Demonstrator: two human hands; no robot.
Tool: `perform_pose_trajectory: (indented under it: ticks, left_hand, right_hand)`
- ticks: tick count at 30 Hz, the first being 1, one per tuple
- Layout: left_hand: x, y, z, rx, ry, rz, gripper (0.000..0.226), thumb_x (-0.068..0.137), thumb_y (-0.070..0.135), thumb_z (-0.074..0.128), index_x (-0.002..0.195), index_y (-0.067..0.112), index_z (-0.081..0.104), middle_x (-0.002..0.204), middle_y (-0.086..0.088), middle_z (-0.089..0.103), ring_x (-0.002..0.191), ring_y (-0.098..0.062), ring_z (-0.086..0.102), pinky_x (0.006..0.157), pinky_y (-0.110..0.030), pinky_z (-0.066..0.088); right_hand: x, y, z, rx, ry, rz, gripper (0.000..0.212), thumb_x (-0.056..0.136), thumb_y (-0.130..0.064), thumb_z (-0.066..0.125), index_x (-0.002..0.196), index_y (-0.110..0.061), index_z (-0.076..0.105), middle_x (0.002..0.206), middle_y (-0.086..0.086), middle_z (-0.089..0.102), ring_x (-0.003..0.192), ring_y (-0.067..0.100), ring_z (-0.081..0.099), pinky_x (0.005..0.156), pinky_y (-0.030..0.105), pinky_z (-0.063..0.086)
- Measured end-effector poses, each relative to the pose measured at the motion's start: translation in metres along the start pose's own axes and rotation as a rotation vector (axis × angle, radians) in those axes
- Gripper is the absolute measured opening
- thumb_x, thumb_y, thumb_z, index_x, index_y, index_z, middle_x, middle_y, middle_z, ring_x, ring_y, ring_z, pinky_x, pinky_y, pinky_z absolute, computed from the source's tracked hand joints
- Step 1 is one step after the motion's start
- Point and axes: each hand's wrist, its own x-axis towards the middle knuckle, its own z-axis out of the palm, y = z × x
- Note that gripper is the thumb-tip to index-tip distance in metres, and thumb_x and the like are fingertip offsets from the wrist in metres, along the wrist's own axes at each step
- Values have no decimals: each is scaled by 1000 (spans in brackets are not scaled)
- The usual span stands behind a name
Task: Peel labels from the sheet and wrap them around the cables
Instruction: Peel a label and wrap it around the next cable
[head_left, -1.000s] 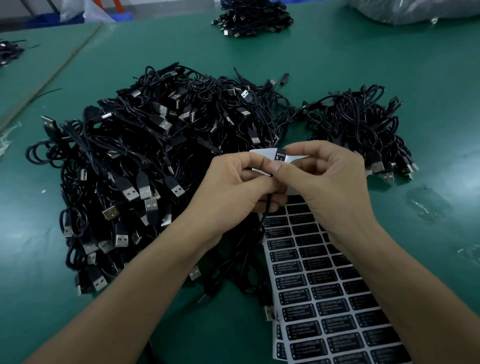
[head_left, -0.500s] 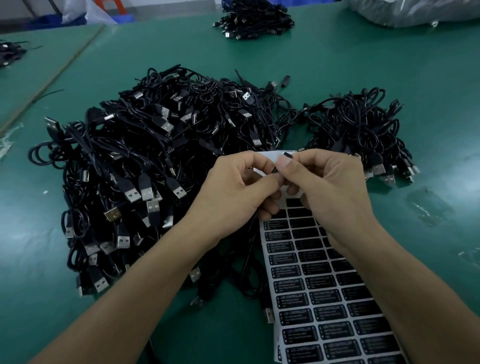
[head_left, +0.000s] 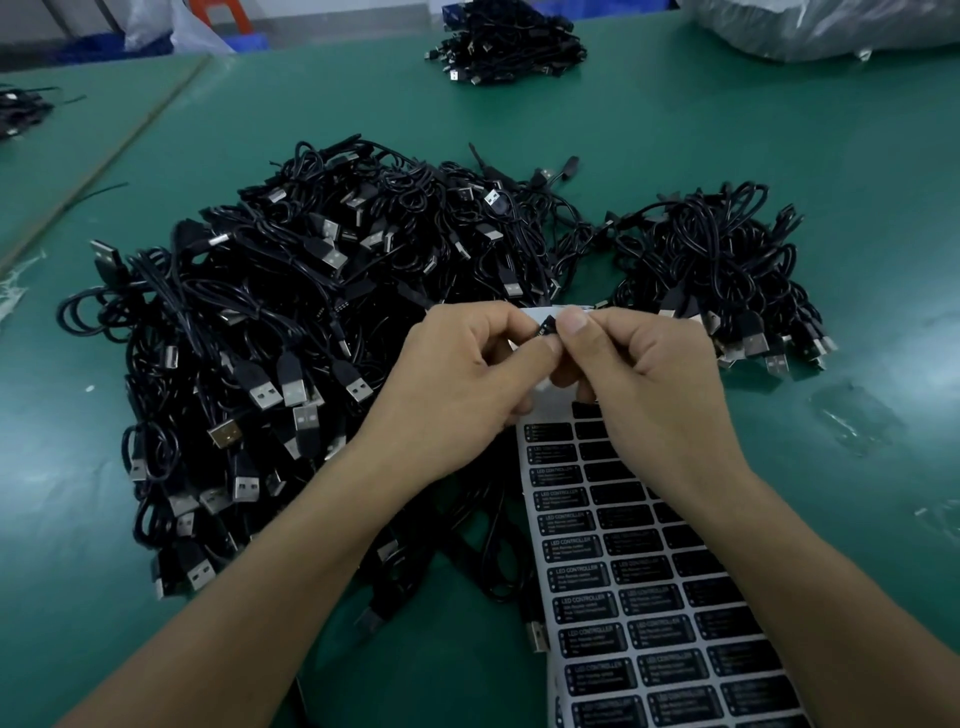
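Label (head_left: 546, 328) pinched between both sets of fingertips (head_left: 574, 322) is the heart of this moment. The left hand (head_left: 457, 384) and the right hand (head_left: 654, 395) meet thumb to thumb, each with its fingers curled and clenched on the small black strip, which stands just above the thumbs. The cable it is meant to go round is hidden inside the pinch, so I cannot tell how far the wrap has closed. My judgement is that the fold-over is under way and not finished.

Directly beneath the right-hand fingers lies the label sheet (head_left: 639, 597), with its bare white top end (head_left: 540, 312) curling up behind the fingertips. Out past the left knuckles spreads the large heap of cables (head_left: 311, 312). Beyond the right knuckles sits a smaller heap (head_left: 717, 270). Both rest on the green table (head_left: 623, 130).

Risks from here, as I judge them:

- The adhesive may catch a fingertip instead of the cable and pull the label askew when the pinch lets go.
- If the two ends meet crooked, a sticky edge is left exposed and the printed face creases.
- A thin cable can roll inside the pinch, leaving the flag loose or twisted.
- The curled sheet end, so near the fingers, could grab any exposed glue.
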Motion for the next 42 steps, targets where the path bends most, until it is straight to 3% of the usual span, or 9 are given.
perform_pose_trajectory:
  ticks: [3,7,14,21,24,28,33,37,42]
  left_hand:
    - [1,2,-2,-6,39,14,23,97,24,64,74,18,67,49,3,61,43,-6,57,46,-18,45]
    - [2,8,-3,-96,113,-6,31,98,15,59,67,15,63,47,0,60,42,-10,53,46,-20,44]
    - [-2,17,0,-224,202,17,38,101,23,57,65,9,62,47,1,57,41,-5,48,44,-15,39]
    - [1,21,-5,-388,307,-70,28,102,21,53,77,15,65,50,3,58,47,-9,53,46,-19,44]
    - [4,20,-13,-414,355,-87,24,102,21,52,80,17,61,55,3,64,52,-10,60,48,-19,46]
    - [5,19,-18,-550,390,-113,37,107,35,43,81,14,59,63,-1,70,58,-15,66,50,-25,51]
    - [6,16,-19,-585,326,-169,50,106,49,31,93,14,64,76,-4,74,65,-14,68,52,-27,53]
    - [7,13,-17,-478,318,-168,38,106,40,43,86,16,65,69,1,68,59,-10,59,49,-24,47]
    - [5,12,-16,-421,311,-142,32,105,30,48,82,16,65,66,4,64,58,-8,56,49,-22,45]
  right_hand:
    - [-3,-3,3,-51,13,-50,47,103,-32,54,64,-7,64,53,-8,54,49,7,47,50,18,36]
    - [-9,-6,6,-168,-106,-107,61,92,-56,50,58,-8,62,44,3,47,41,18,40,41,33,31]
    - [-14,-14,10,-425,-346,-195,63,69,-84,47,75,-28,75,58,-12,53,62,7,51,56,37,47]
    - [-14,-10,12,-160,-375,-129,11,79,-37,72,81,-26,72,67,-8,60,62,8,55,57,30,48]
    - [-15,-12,12,53,-390,-21,6,82,-24,70,81,-18,70,68,1,65,52,6,51,51,19,41]
    - [-13,-15,8,275,-425,88,8,87,-17,69,80,-21,70,68,4,68,56,12,58,52,27,49]
    - [-4,-17,-4,384,-214,104,18,97,-4,60,93,-16,74,65,-4,60,55,2,53,50,13,44]
    - [8,-10,-19,154,63,60,21,97,-16,63,98,-34,73,71,-11,67,59,1,54,54,13,48]
    - [27,-3,-48,-196,312,34,17,95,-23,66,106,-35,72,64,-26,65,58,-1,60,59,8,46]
